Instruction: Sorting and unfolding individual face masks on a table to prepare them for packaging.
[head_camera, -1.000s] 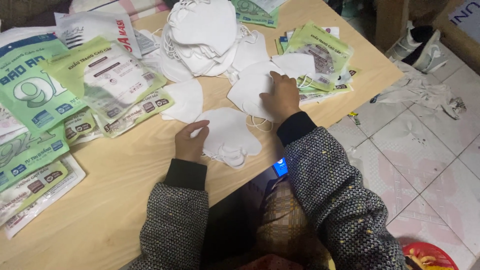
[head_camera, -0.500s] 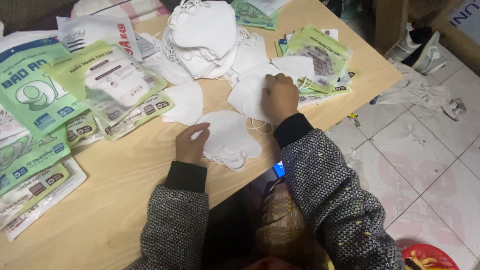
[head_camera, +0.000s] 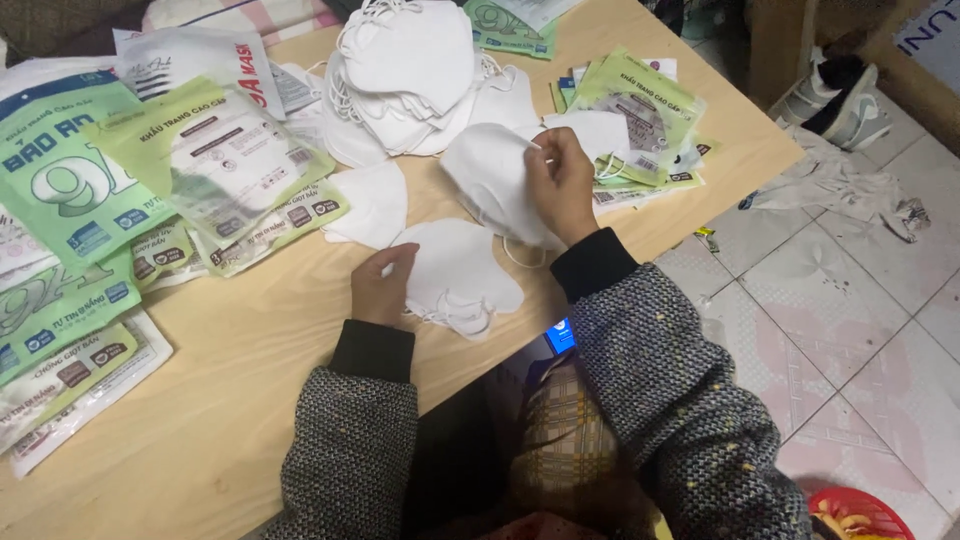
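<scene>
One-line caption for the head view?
Left hand rests on white masks; right hand pinches another mask.

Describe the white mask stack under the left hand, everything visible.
The small stack of white face masks lies flat on the wooden table near its front edge. The masks look like soft, thin, folded fabric with curved outlines, and thin white ear loops trail out at the lower edge. The left hand rests its fingers on the stack's left side. The stack's upper right edge meets the mask under the right hand.
</scene>
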